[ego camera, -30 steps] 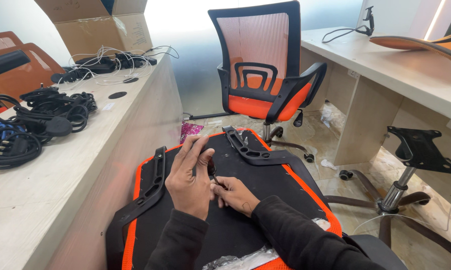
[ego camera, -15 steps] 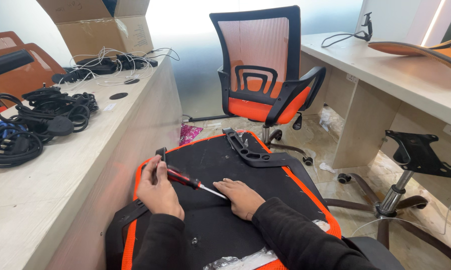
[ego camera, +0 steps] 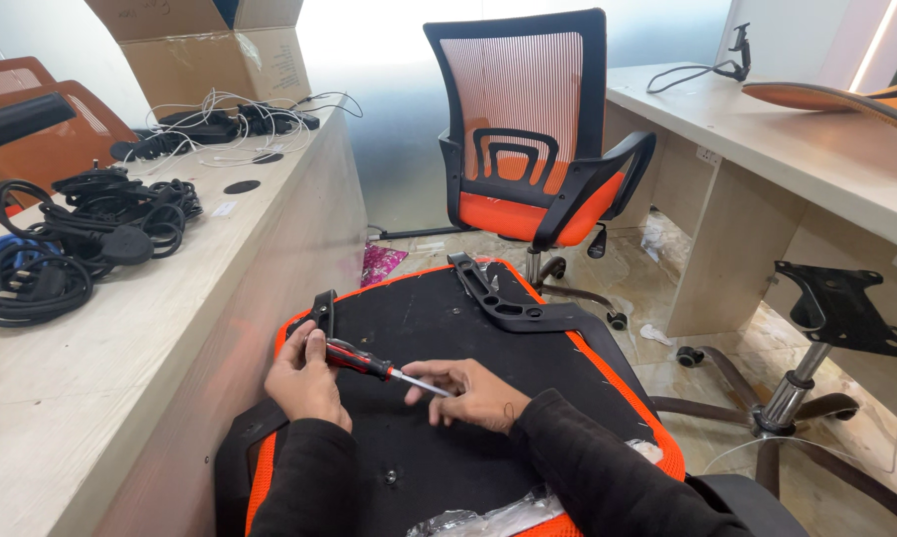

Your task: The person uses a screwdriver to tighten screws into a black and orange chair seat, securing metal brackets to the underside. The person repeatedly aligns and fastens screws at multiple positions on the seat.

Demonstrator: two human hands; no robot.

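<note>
Red-handled screwdriver (ego camera: pixel 369 362) lies across the black underside of the chair seat (ego camera: pixel 439 328), handle gripped in the left hand (ego camera: pixel 307 378). Right hand (ego camera: pixel 473 392) pinches the metal shaft near its tip, fingers curled. Tabletop (ego camera: pixel 120 338) on the left.

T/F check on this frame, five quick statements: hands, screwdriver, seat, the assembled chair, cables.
1. The left hand grips the handle of the red-and-black screwdriver. True.
2. The right hand is lifted clear of the screwdriver. False: its fingers are at the shaft's tip end.
3. The upturned chair seat has an orange edge. True.
4. The assembled office chair lies on its side. False: it stands upright on the floor.
5. The black cable bundles lie on the floor. False: they lie on the desk at left.
</note>
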